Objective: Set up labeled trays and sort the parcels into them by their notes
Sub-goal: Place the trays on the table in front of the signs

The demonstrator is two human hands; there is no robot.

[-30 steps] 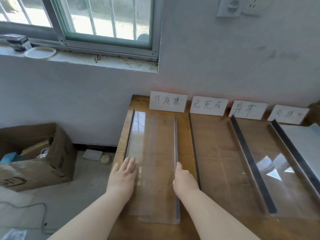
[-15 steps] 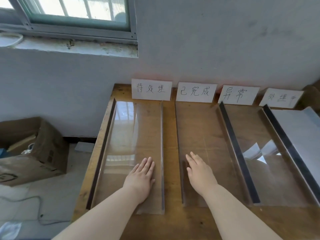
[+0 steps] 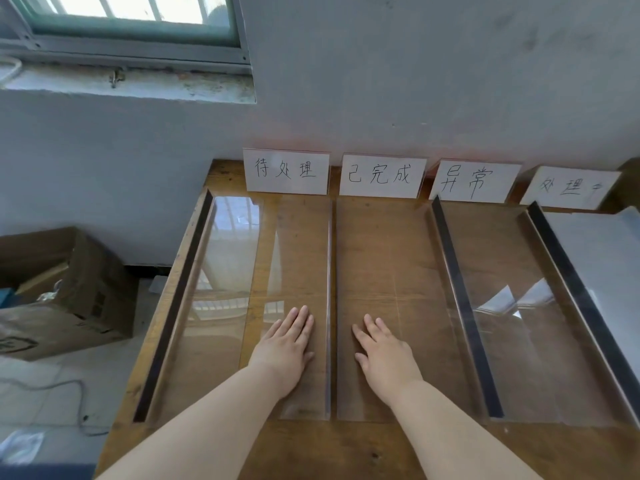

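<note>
Left hand: the left hand (image 3: 284,348) lies flat and spread out, palm down, on the floor of the first clear tray (image 3: 242,306). It holds nothing.
Right hand: the right hand (image 3: 382,356) lies flat too, fingers out, on the second clear tray (image 3: 388,265). It holds nothing.
Trays: four see-through trays sit side by side on the wooden surface (image 3: 311,452). The third tray (image 3: 519,323) is shiny with glare. The fourth tray (image 3: 595,265) is cut off at the right edge.
Labels: four white cards (image 3: 286,171) stand by the wall, one behind each tray.
Hard to see: the last card (image 3: 569,187) has faint writing.
Parcels: none can be seen.
Edges: the first tray sits right at the surface's left edge.
Floor: a cardboard box (image 3: 65,292) sits to the left, below.
</note>
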